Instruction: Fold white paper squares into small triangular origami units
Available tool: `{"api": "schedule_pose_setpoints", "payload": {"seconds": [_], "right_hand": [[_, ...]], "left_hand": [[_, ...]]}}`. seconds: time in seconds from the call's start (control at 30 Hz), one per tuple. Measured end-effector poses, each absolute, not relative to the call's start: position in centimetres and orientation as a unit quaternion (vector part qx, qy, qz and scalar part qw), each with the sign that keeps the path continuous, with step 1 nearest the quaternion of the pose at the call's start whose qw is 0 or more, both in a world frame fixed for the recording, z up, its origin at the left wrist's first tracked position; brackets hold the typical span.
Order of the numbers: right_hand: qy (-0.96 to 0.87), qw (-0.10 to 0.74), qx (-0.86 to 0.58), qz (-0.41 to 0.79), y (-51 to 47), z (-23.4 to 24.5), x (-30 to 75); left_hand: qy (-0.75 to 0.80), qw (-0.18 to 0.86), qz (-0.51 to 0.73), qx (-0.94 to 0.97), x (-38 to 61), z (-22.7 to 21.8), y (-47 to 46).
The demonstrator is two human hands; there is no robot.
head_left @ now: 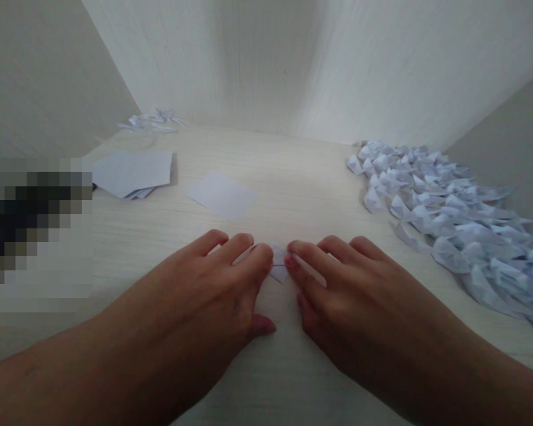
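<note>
A small white folded paper (279,272) with a crease across it lies flat on the pale wooden surface, partly hidden under my fingers. Pressing on its left side are the bent fingers of my left hand (222,290); the thumb stands apart, low and to the right. My right hand (350,296) holds the right side down with its curled fingers, its thumb tucked below. Just beyond my left hand rests a flat white paper square (222,195), untouched.
A stack of white paper sheets (133,173) lies at the left. Thin paper strips (153,120) are heaped in the back left corner. Many folded white paper pieces (453,207) spread along the right side. Pale panels (270,65) rise behind and at both sides. A pixelated patch covers the left edge.
</note>
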State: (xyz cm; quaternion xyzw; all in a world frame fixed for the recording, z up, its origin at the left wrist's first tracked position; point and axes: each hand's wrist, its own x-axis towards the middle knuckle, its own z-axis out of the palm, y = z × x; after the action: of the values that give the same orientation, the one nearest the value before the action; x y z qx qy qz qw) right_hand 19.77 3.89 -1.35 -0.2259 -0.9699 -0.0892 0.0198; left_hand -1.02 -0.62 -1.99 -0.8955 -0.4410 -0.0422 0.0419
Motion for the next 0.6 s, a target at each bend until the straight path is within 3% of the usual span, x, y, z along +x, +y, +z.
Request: {"api": "schedule_pose_setpoints", "payload": {"seconds": [0.2, 0.4, 0.6], "right_hand": [[-0.97, 0.048, -0.231, -0.052, 5.1, -0.9, 20.3], [-0.97, 0.091, -0.221, 0.056, 7.1, -1.2, 20.5], [-0.935, 0.185, -0.208, 0.222, 8.1, -2.4, 20.2]], "left_hand": [[-0.447, 0.012, -0.075, -0.891, -0.9, -2.2, -0.1], [-0.477, -0.1, -0.198, -0.85, -1.9, -3.0, 1.9], [-0.526, -0.192, -0.205, -0.803, -1.9, -2.7, 2.0]]}}
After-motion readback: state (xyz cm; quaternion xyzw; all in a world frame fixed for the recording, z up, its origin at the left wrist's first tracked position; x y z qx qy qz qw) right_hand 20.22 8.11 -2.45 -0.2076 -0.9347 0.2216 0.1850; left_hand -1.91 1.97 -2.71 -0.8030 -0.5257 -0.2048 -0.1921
